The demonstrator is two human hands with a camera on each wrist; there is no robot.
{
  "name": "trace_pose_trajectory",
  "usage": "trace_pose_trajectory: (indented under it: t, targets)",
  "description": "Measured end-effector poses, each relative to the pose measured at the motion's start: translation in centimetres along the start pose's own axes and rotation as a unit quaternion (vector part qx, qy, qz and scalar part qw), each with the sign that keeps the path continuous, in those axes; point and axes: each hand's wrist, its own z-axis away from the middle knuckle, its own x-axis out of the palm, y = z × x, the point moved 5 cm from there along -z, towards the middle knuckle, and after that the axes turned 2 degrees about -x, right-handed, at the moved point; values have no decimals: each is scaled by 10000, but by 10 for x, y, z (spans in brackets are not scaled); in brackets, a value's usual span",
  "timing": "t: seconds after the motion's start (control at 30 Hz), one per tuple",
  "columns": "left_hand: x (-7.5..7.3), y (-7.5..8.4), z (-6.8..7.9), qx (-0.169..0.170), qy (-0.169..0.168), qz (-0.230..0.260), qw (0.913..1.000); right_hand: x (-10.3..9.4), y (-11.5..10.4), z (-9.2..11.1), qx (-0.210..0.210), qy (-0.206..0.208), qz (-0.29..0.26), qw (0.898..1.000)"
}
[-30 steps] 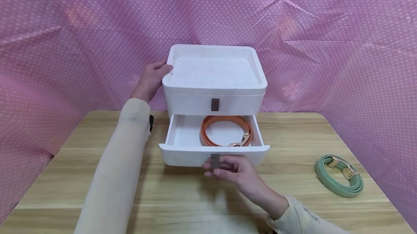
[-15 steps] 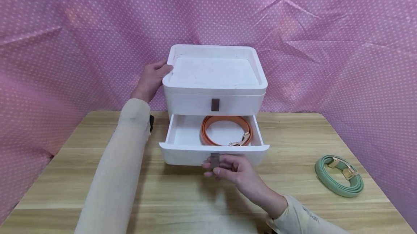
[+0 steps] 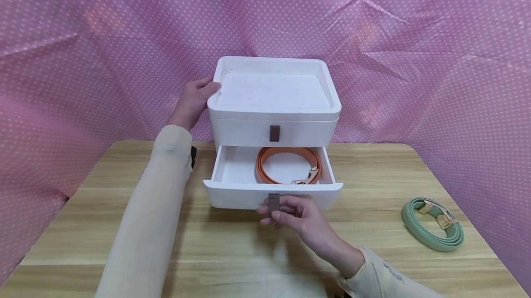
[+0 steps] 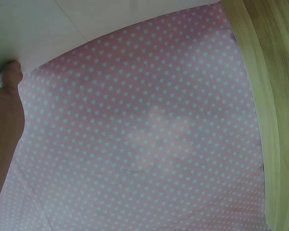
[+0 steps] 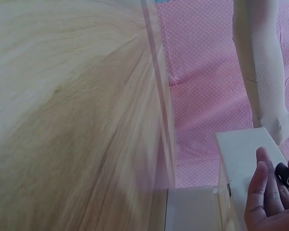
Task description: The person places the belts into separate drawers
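Right hand (image 3: 306, 219) pinches drawer tab (image 3: 274, 202); left hand (image 3: 191, 102) touches white drawer unit (image 3: 240, 132), finger curl unclear. Wood-grain worktop (image 3: 373, 182), pink dotted cloth (image 3: 265, 12) behind; green belt (image 3: 433, 242) near right edge.

"Where does the head view look from?"
"From above, forward and down over the desk (image 3: 373, 182) to the pink cloth (image 3: 373, 21)."
"And the wrist ones?"
"Both tipped sideways, closer in: left beside the white drawer unit (image 3: 244, 132), facing the cloth; right low along the desk. All three share unit, desk and cloth."
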Motion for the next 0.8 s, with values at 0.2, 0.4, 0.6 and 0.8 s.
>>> trace_pose_trajectory:
  t: [0.2,0.4,0.6,0.8]
  targets:
    - [0,0,1,19,5,26,10000,-1,1,0,57,38,9,10000]
    - [0,-1,2,-20,-16,-35,10000,-1,3,-1,144,90,14,9999]
    - [0,-1,3,-30,-17,-36,10000,-1,5,-2,150,135,33,9998]
    - [0,-1,5,37,2,-92,10000,-1,6,-3,7,119,54,9999]
